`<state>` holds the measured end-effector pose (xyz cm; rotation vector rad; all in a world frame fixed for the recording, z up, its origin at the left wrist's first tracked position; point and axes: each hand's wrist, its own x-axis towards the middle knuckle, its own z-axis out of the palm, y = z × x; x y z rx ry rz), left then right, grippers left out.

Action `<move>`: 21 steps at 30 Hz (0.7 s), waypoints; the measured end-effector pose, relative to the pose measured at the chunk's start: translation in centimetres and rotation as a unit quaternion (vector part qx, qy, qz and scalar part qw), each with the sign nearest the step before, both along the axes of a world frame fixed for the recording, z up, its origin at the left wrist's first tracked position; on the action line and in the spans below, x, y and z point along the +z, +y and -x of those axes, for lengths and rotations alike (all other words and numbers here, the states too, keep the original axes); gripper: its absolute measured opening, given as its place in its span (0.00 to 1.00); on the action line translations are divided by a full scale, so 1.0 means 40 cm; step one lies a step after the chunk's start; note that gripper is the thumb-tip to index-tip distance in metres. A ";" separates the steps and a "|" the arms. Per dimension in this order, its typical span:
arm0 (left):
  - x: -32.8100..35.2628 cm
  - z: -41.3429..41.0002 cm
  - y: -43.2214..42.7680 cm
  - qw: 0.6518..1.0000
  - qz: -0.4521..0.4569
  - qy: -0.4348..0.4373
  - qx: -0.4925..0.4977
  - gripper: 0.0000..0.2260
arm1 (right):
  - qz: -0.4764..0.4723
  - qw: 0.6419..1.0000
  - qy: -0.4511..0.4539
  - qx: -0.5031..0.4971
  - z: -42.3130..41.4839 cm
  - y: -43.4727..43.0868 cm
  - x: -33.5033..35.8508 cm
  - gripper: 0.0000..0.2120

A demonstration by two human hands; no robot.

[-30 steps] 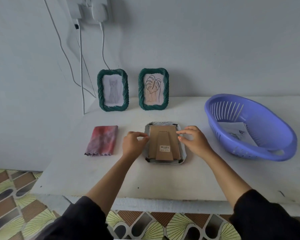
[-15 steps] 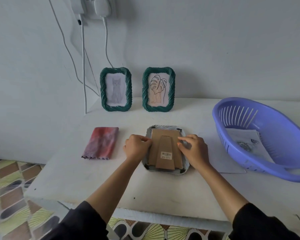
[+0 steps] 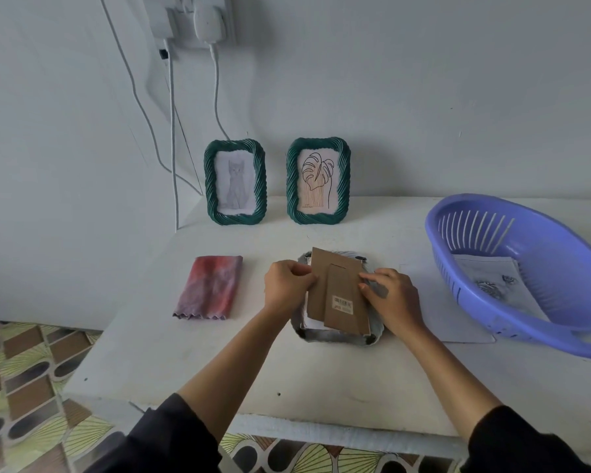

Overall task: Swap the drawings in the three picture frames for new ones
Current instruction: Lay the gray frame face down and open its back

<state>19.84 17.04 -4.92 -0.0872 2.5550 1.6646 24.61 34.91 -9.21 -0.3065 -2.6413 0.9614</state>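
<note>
Head: two upright frames [image 3: 235, 186] [image 3: 318, 180], one flat frame [image 3: 338, 337], one backing [image 3: 335, 285], one basket [image 3: 471, 298].

Head cam, looks fwd/down, close over table [image 3: 321, 377].

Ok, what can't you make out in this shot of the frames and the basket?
Head view only:
- Drawing in the face-down frame: hidden under the cardboard backing, pinched by the left hand and right hand.
- Papers in the purple basket: sketches too small, partly behind its near rim.
- Barcode label: print too small to read.
- Basket's right end: cut off by the picture edge.
</note>
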 end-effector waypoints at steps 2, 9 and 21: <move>0.002 0.000 -0.003 1.000 -0.007 -0.013 -0.012 0.06 | -0.001 1.000 -0.001 0.000 0.000 0.001 0.000 0.13; 0.024 0.019 -0.031 0.989 -0.126 -0.070 -0.030 0.15 | 0.020 1.000 0.003 0.001 0.000 0.000 0.002 0.13; 0.022 0.081 -0.225 0.989 -0.086 -0.076 0.093 0.14 | -0.027 1.000 -0.012 -0.003 -0.004 -0.007 0.004 0.13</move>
